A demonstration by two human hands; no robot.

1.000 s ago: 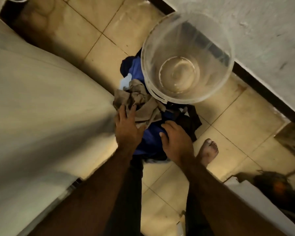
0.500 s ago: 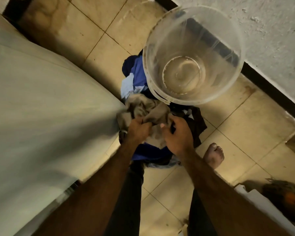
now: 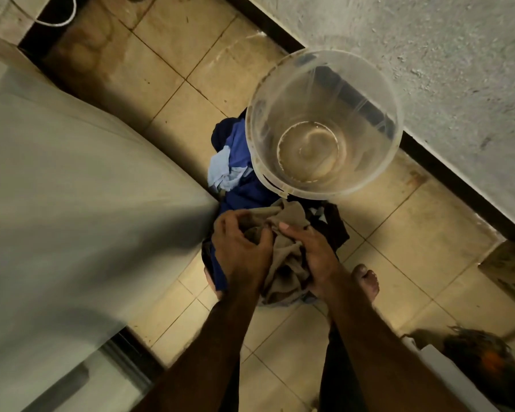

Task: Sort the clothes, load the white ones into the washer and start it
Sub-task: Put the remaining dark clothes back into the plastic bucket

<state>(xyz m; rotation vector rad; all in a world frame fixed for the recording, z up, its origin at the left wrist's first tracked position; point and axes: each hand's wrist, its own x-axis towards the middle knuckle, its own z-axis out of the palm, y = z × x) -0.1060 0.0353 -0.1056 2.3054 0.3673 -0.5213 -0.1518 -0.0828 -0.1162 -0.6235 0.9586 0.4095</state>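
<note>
A tan cloth [image 3: 283, 251] was held bunched between two hands over the clothes pile [image 3: 244, 185] on the floor [image 3: 167, 114], just right of the washer [image 3: 72, 203]. The left hand [image 3: 241, 257] was closed on the cloth's left folds, fingers curled in and thumb pressed over; the right hand [image 3: 312, 257] was closed on its right side, the thumb lying along the top fold. It was gripped from both sides, it seems, so that it could be lifted clear of the darker pieces beneath and judged for colour — under the yellow light it could not be told whether it was white or tan.

The pile was left low on the tiles, probably so each piece could be pulled off the top. One bucket [image 3: 324, 123] was counted, clear, with only a little water at its bottom, set at the far side and overlapping the pile. In the pile itself at least three pieces were made out: one dark blue [image 3: 238, 144], one pale blue [image 3: 222, 168], one dark [image 3: 335, 227] at the right — more may have been hidden. One bare foot [image 3: 366, 281] was seen, near right, and one washer, its opening not in view.
</note>
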